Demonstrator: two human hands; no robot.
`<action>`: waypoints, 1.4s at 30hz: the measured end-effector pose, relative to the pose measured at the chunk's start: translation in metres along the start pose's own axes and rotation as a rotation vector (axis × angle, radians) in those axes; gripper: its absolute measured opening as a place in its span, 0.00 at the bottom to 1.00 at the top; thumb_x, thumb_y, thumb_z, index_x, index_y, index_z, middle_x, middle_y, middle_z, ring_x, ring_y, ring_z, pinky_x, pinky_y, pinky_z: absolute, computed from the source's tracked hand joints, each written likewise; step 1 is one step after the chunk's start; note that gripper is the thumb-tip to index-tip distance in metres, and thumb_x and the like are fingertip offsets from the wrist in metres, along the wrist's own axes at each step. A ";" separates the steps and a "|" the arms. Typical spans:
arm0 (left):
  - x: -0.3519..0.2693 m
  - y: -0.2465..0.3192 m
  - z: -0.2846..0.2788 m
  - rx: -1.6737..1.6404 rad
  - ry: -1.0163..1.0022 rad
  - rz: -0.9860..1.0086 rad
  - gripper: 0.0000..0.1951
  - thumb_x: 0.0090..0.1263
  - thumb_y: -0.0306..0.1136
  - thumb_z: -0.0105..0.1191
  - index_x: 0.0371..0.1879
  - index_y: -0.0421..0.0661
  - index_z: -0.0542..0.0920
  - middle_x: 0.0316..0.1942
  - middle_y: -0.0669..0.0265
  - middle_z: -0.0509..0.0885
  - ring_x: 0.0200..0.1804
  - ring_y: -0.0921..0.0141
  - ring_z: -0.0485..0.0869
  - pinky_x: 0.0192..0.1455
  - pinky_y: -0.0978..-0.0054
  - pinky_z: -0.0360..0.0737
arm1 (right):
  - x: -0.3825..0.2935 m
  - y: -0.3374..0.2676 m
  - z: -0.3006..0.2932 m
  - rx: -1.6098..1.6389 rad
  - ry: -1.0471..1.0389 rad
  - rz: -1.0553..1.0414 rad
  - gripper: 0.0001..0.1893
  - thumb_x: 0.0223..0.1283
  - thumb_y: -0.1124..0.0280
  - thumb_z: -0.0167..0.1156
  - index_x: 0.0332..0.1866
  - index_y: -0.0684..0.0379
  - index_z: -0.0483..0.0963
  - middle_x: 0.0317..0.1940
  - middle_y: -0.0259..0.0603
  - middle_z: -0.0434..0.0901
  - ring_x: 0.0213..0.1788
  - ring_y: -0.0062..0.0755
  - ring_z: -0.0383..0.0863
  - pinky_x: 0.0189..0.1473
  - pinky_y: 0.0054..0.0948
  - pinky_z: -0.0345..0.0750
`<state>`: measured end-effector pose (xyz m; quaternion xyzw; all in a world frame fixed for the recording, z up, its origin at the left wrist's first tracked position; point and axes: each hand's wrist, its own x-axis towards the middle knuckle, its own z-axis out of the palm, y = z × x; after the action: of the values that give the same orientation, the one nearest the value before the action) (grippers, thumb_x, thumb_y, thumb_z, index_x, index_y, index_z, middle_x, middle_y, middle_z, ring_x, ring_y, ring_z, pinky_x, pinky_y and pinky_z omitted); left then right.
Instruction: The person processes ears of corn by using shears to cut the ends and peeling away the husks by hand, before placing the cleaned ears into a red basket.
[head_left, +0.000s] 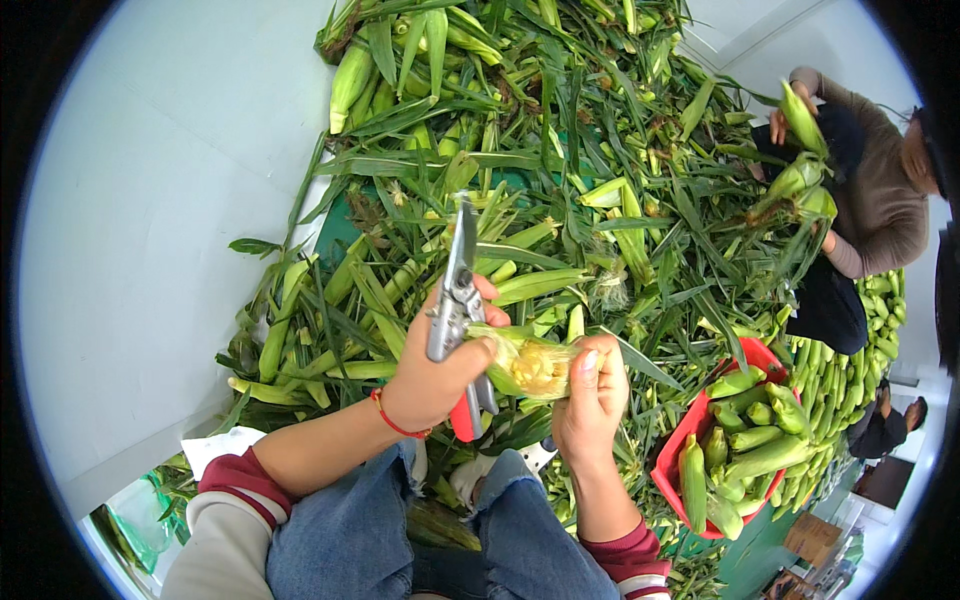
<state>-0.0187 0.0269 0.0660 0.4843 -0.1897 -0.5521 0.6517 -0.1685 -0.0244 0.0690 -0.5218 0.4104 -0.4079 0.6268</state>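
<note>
My left hand (439, 360) grips a pair of pruning shears (452, 319) with metal blades pointing up and away from me and a red handle grip below. Its thumb also presses on the near side of an ear of corn (536, 371), whose husk is partly opened to show pale yellow silk. At the other end of that ear, the thumb and bent fingers of my right hand (592, 397) pinch the husk. Whether the shears' blades are fully closed is hard to tell. The ear hangs between both hands, above my knees.
Corn ears and loose husk leaves (525, 172) are heaped before me. To the right stands a red crate (671, 454) of ears, with more ears (825, 382) piled behind. A co-worker (881, 180) holds corn at upper right; another person (885, 424) is farther off. A white wall (172, 187) bounds the left.
</note>
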 end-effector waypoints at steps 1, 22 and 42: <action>0.001 -0.002 -0.002 -0.152 0.012 -0.058 0.22 0.55 0.20 0.47 0.51 0.45 0.66 0.39 0.66 0.74 0.46 0.74 0.75 0.49 0.73 0.74 | -0.002 0.000 0.001 0.074 0.030 0.048 0.09 0.67 0.65 0.51 0.36 0.60 0.64 0.29 0.28 0.65 0.30 0.14 0.60 0.36 0.17 0.62; 0.003 -0.005 -0.007 -0.622 -0.024 -0.281 0.19 0.60 0.20 0.44 0.52 0.46 0.68 0.41 0.63 0.78 0.44 0.66 0.80 0.54 0.63 0.76 | 0.007 -0.003 -0.013 0.400 -0.056 0.222 0.14 0.58 0.73 0.61 0.48 0.66 0.71 0.34 0.35 0.79 0.29 0.16 0.73 0.33 0.17 0.72; -0.017 0.030 -0.008 1.191 -0.263 0.471 0.30 0.48 0.25 0.55 0.54 0.37 0.63 0.38 0.55 0.70 0.38 0.60 0.72 0.43 0.65 0.70 | 0.017 0.014 -0.028 -0.814 0.042 -0.315 0.12 0.64 0.66 0.50 0.45 0.65 0.68 0.40 0.52 0.74 0.36 0.51 0.73 0.39 0.37 0.71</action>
<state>-0.0021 0.0437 0.0922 0.6365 -0.6422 -0.2496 0.3467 -0.1877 -0.0479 0.0503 -0.7743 0.4656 -0.3140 0.2917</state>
